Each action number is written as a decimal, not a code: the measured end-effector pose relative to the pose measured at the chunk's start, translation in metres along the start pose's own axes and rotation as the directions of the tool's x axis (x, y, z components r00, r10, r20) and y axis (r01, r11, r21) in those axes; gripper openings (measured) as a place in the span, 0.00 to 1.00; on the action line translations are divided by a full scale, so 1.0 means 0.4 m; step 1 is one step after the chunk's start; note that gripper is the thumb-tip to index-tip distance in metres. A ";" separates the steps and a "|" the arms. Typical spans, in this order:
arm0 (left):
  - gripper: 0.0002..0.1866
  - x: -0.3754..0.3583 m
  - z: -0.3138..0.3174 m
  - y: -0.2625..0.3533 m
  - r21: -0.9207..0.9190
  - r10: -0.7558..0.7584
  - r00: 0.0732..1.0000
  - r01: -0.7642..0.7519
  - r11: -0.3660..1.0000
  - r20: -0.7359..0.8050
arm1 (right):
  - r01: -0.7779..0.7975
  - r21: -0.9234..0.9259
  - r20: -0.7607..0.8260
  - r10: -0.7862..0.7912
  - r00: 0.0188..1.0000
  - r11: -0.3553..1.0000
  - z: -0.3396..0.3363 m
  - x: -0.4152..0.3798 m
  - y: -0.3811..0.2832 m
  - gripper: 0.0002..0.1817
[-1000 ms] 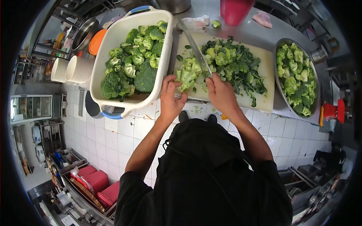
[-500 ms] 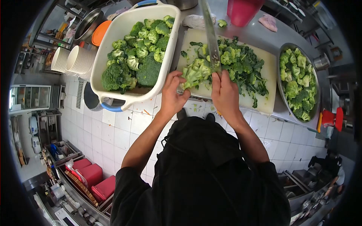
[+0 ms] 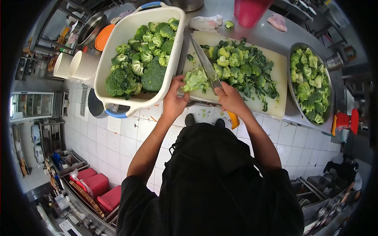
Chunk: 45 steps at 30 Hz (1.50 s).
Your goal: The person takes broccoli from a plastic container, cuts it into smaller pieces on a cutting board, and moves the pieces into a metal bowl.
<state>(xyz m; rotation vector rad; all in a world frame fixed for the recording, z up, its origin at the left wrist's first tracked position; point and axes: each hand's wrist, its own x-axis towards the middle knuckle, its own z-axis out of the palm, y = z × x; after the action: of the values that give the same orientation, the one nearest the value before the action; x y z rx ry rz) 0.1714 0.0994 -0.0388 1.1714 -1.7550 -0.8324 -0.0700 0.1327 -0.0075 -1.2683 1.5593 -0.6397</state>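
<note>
My right hand (image 3: 229, 96) grips the handle of a large kitchen knife (image 3: 207, 65); part of its yellow handle sticks out below the fist. The blade slants up and to the left over the white cutting board (image 3: 280, 78). My left hand (image 3: 175, 97) holds a pale-stemmed broccoli piece (image 3: 195, 80) at the board's near left edge, just left of the blade. Cut florets and dark broccoli leaves (image 3: 252, 67) lie heaped on the board to the right of the knife.
To the left stands a white tub (image 3: 100, 78) with blue handles, holding broccoli. A metal bowl (image 3: 292, 80) of florets is at the right. Behind the board are a crumpled cloth (image 3: 205, 23), a loose floret (image 3: 229, 24) and a red container (image 3: 251, 13).
The knife has swung from nearly upright to a leftward slant, its tip now lower, and the yellow handle shows. The broccoli piece in my left hand has shifted slightly left.
</note>
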 end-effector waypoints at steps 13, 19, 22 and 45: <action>0.19 -0.015 0.015 -0.016 -0.072 -0.023 0.999 0.021 0.997 -0.027 | 0.099 -0.366 -0.131 -0.156 0.979 0.925 0.065 -0.030 -0.011 0.13; 0.20 -0.037 0.021 -0.027 -0.102 -0.049 0.996 0.041 0.994 -0.069 | 0.109 -0.355 -0.141 -0.168 0.976 0.929 0.026 -0.016 0.012 0.13; 0.19 -0.040 0.018 -0.025 -0.132 -0.131 0.991 0.126 0.983 -0.034 | 0.160 -0.349 -0.207 -0.242 0.948 0.923 0.026 -0.003 0.049 0.12; 0.18 -0.001 0.017 0.009 -0.375 -0.347 0.931 0.362 0.853 0.111 | 0.117 -0.377 -0.074 -0.156 0.985 0.919 0.029 0.066 -0.061 0.11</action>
<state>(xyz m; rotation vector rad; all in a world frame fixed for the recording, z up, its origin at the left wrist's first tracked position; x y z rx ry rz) 0.1640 0.1015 -0.0386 1.2230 -1.3272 -1.3660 -0.0486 0.1024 -0.0004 -1.6621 1.7439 -0.5174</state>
